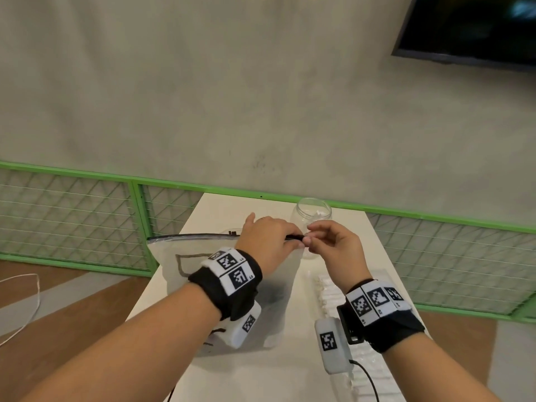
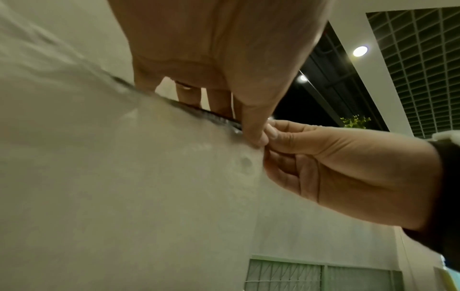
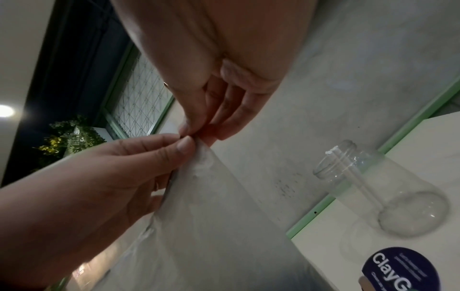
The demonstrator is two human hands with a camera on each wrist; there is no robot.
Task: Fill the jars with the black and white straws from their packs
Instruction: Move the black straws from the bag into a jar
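Head view showed both hands, left hand (image 1: 268, 237) and right hand (image 1: 333, 242), each grip pinched on the frosted pack (image 1: 232, 285) zip at 12 o'clock, with the jar (image 1: 314, 211) at 1 o'clock holding few white straws, so filling was judged barely begun.

Two hands (image 1: 268, 236) (image 1: 338, 245), two jars (image 1: 313, 216) (image 1: 231, 232), two straw packs (image 1: 220, 282) (image 1: 327, 291), one table (image 1: 261, 372).

Pouch (image 1: 226, 288) upright on table (image 1: 261, 372), jar (image 1: 314, 216) behind-right, straw pack (image 1: 333, 297) flat to its right.
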